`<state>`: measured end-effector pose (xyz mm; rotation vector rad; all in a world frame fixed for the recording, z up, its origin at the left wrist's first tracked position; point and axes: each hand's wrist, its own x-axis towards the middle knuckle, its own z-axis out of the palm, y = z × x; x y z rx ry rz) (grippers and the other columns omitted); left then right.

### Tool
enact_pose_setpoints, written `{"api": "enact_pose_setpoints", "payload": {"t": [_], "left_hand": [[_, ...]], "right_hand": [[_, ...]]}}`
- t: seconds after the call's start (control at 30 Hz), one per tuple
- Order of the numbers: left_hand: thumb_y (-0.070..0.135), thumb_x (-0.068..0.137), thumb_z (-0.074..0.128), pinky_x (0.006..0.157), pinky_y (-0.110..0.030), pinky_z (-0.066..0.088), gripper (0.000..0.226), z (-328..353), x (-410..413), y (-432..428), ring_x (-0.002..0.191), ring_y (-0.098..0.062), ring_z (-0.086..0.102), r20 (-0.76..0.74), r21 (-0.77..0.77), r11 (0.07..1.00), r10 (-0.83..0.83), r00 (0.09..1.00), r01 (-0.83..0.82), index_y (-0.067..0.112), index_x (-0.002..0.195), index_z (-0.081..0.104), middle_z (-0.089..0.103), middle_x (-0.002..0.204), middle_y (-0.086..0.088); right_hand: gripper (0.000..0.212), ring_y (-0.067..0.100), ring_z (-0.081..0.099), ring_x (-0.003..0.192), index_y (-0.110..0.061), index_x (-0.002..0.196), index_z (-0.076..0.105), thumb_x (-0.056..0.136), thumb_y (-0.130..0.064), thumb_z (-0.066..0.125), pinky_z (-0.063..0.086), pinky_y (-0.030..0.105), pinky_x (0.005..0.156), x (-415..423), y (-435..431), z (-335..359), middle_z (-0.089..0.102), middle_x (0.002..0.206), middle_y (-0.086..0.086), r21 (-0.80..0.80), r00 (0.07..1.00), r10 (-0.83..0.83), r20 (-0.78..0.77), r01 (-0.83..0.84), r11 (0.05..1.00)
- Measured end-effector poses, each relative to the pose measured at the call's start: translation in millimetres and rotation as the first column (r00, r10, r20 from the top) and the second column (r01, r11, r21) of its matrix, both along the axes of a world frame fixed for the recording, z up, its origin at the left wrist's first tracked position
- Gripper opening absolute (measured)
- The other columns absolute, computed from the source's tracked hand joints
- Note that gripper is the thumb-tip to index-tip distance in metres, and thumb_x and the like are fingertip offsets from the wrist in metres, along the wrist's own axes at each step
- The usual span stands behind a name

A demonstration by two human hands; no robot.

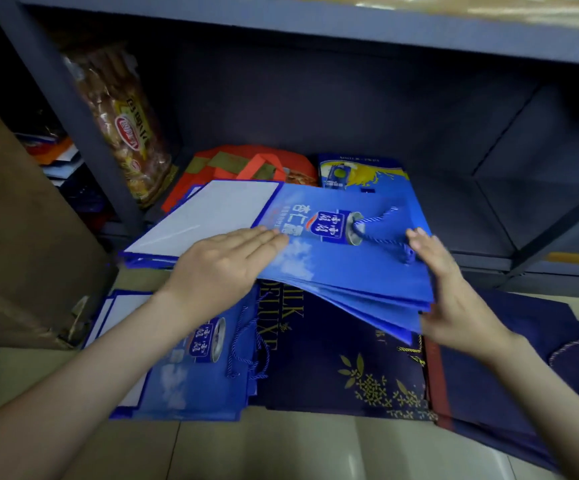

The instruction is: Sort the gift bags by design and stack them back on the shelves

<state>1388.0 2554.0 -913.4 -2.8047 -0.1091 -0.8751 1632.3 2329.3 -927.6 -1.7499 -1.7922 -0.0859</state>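
Observation:
A stack of bright blue gift bags [343, 268] with a can picture and rope handles lies half on the bottom shelf [471, 216], its near edge fanned out above the floor. My left hand [222, 265] rests flat on top of it, fingers straight. My right hand [454, 292] presses against the stack's right edge with straight fingers, by the rope handle. More bags of the same blue design [184, 375] lie on the floor below. Beside them are dark navy bags with gold print [343, 358].
At the back of the shelf lie orange bags [246, 164] and a blue and yellow bag [361, 171]. A snack packet [125, 133] leans by the shelf post [73, 116]. A cardboard box [21, 237] stands left. More navy bags [489, 375] cover the floor right.

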Motion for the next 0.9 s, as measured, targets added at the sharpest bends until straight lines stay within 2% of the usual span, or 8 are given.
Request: {"api": "enact_pose_setpoints", "payload": {"t": [0.1,0.2,0.3,0.4,0.5,0.6,0.8,0.9], "left_hand": [[-0.003,0.089,0.049,0.092,-0.035,0.052,0.033,4.5,32.5,7.7,0.105,-0.021,0.066,0.027,0.099,0.979,-0.182,0.983,0.179,0.004,0.115,0.068,0.068,0.115,-0.009],[0.001,0.097,0.036,0.097,-0.034,0.047,0.038,7.5,70.3,22.7,0.103,-0.022,0.067,0.030,0.116,0.966,-0.236,0.971,0.231,0.008,0.113,0.070,0.069,0.113,-0.006],[-0.002,0.084,0.035,0.105,-0.042,0.038,0.049,-2.6,113.0,32.7,0.114,-0.029,0.060,-0.018,0.099,0.995,-0.012,1.000,0.014,0.014,0.117,0.068,0.064,0.122,-0.011],[0.010,0.081,0.055,0.116,-0.048,0.013,0.065,-19.5,137.4,21.3,0.140,-0.032,0.029,-0.206,-0.143,0.946,0.259,0.944,-0.291,0.010,0.144,0.039,0.033,0.150,-0.018],[0.023,0.095,0.048,0.116,-0.041,-0.007,0.070,-43.8,142.8,5.6,0.147,-0.022,0.003,-0.361,-0.285,0.883,0.261,0.895,-0.373,0.011,0.152,0.010,0.008,0.159,-0.009],[0.021,0.099,0.040,0.117,-0.038,-0.007,0.062,-63.2,139.0,0.3,0.147,-0.019,0.001,-0.417,-0.306,0.900,0.167,0.893,-0.311,0.013,0.152,0.010,0.005,0.160,-0.007],[0.028,0.097,0.049,0.116,-0.040,0.003,0.057,-103.4,122.8,3.3,0.144,-0.024,0.022,-0.385,-0.317,0.933,0.039,0.922,-0.172,0.006,0.147,0.032,0.027,0.154,-0.011],[0.039,0.096,0.038,0.116,-0.041,0.016,0.059,-127.3,97.3,1.9,0.143,-0.021,0.024,-0.402,-0.363,0.897,0.092,0.911,-0.250,0.006,0.145,0.035,0.029,0.153,-0.010]], "right_hand": [[0.047,0.007,0.024,0.142,-0.010,0.123,0.044,0.097,-0.049,0.044,0.017,0.037,0.118,18.0,-3.4,9.6,0.048,0.126,0.002,0.102,0.986,-0.013,0.169,-0.005,0.995],[0.037,0.020,0.036,0.138,-0.008,0.130,0.045,0.098,-0.025,0.049,0.033,0.040,0.111,32.2,-11.4,9.9,0.050,0.133,0.008,0.204,0.932,-0.094,0.349,0.022,0.979],[0.050,0.027,0.053,0.119,-0.012,0.140,0.043,0.090,-0.009,0.052,0.044,0.037,0.098,38.8,-8.7,-5.5,0.054,0.137,0.007,0.233,0.830,-0.224,0.510,0.118,0.965],[0.052,0.029,0.060,0.100,-0.012,0.137,0.044,0.086,-0.006,0.054,0.042,0.035,0.078,48.9,13.4,-34.9,0.062,0.126,0.007,0.182,0.748,-0.297,0.593,0.235,0.955],[0.051,0.030,0.060,0.083,-0.013,0.124,0.046,0.076,-0.005,0.060,0.033,0.037,0.070,62.6,37.8,-69.6,0.065,0.111,0.010,0.023,0.695,-0.253,0.673,0.322,0.946],[0.071,0.031,0.056,0.075,-0.012,0.117,0.044,0.057,-0.001,0.079,0.030,0.038,0.069,63.3,62.3,-92.6,0.063,0.096,0.011,-0.101,0.696,-0.258,0.670,0.429,0.898],[0.101,0.030,0.057,0.076,-0.013,0.119,0.042,0.039,-0.051,0.090,0.046,0.038,0.067,72.5,113.5,-103.0,0.060,0.091,0.012,-0.256,0.689,-0.252,0.679,0.544,0.799],[0.115,0.032,0.059,0.082,-0.012,0.119,0.041,0.026,-0.059,0.090,0.049,0.044,0.073,82.0,126.8,-104.2,0.060,0.097,0.015,-0.355,0.729,-0.256,0.634,0.569,0.742]]}}
